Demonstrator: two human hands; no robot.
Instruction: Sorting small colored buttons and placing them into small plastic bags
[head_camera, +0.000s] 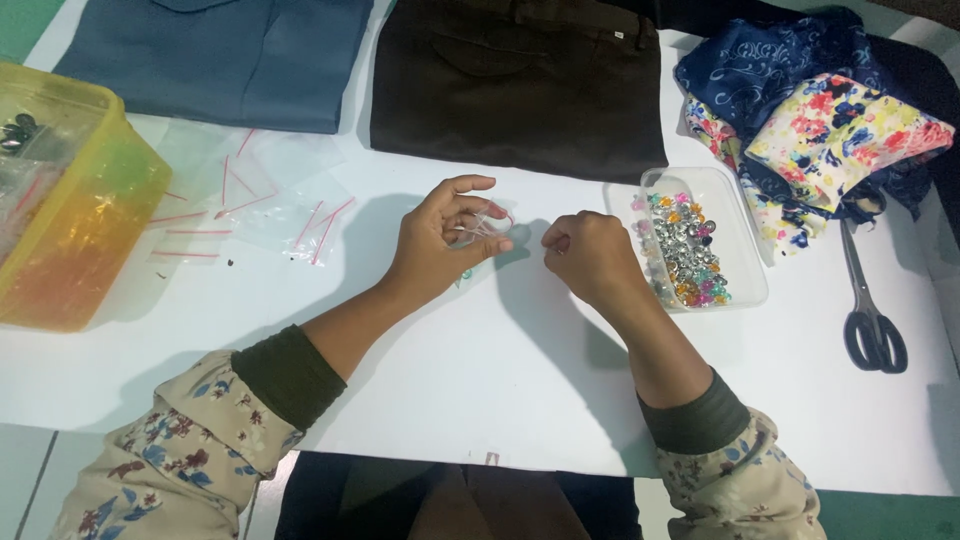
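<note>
While my left hand pinches a small clear bag open between thumb and fingertips, my right hand hovers just beside its mouth, curled into a near fist. Its fingers are pressed together at the tips as if around something tiny, though I cannot tell what, if anything, sits between them. The bag hangs just above the white table, held with its opening turned toward the right hand so that the two meet easily.

Just right of the bag lies a clear tray of coloured beads, close enough that my right hand need hardly travel. Beyond the tray rest black scissors and a heap of flowered cloth. Left of the bag, more empty bags with red strips lie spread flat, and past them stands a yellow box. Above the bag, brown trousers and blue trousers lie flat, well apart from my hands.
</note>
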